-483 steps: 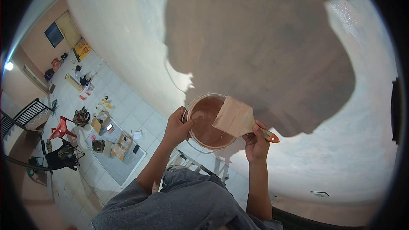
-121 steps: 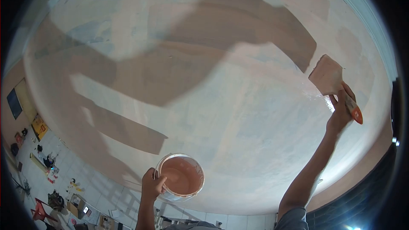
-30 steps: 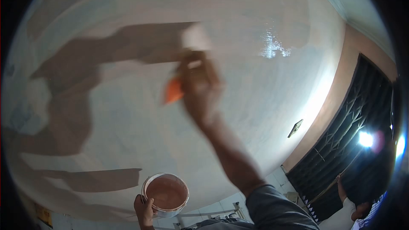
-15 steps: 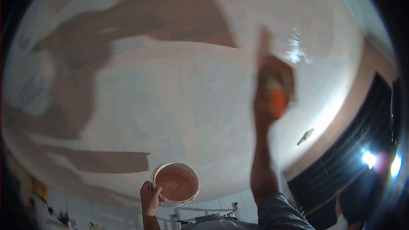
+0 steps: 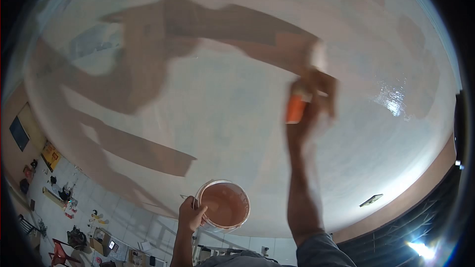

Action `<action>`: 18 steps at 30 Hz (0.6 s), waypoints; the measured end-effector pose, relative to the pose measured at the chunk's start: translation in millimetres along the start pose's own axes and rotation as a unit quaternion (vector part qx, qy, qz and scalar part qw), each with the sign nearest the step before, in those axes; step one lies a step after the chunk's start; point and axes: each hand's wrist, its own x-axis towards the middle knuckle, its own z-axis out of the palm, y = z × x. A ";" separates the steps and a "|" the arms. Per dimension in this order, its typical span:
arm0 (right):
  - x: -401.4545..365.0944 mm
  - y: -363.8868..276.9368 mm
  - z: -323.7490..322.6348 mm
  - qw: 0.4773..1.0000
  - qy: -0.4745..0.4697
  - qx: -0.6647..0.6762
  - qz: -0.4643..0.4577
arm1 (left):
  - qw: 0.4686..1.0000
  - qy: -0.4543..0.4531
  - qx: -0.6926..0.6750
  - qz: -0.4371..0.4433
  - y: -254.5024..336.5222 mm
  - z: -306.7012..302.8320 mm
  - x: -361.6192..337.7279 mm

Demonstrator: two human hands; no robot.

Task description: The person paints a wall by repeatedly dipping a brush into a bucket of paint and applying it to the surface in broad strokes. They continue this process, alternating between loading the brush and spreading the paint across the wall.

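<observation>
My right hand (image 5: 316, 101) is raised high and grips a wide paintbrush (image 5: 303, 94) with an orange handle, its bristles against the pale ceiling (image 5: 222, 94); hand and brush are motion-blurred. My left hand (image 5: 192, 216) holds a white paint bucket (image 5: 223, 206) by its rim at the lower middle. The bucket holds reddish-brown paint. Dark shadows of my arms and brush fall across the ceiling.
Far below at lower left lies a tiled floor (image 5: 99, 212) with boxes, a red chair (image 5: 58, 254) and scattered items. A dark metal gate (image 5: 420, 222) with a bright light stands at lower right. A small fitting (image 5: 371, 200) sits on the ceiling near the wall edge.
My right hand has swept the brush across the ceiling, from left to right and back toward the middle. The view has swung left, bringing the floor back in. The bucket stays in my left hand.
</observation>
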 end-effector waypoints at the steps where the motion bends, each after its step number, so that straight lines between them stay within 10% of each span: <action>1: -2.5 -24.8 14.4 0.999 -0.024 0.008 -0.027 | 1.000 -0.003 0.000 -0.002 -3.7 0.2 0.3; 8: -6.9 -134.4 79.7 0.958 -0.110 0.266 0.001 | 0.998 0.048 -0.021 0.025 -11.4 4.8 -0.6; 18: 5.9 -73.7 115.5 0.897 -0.087 0.416 0.125 | 0.998 0.062 -0.020 0.016 -11.6 6.6 -0.9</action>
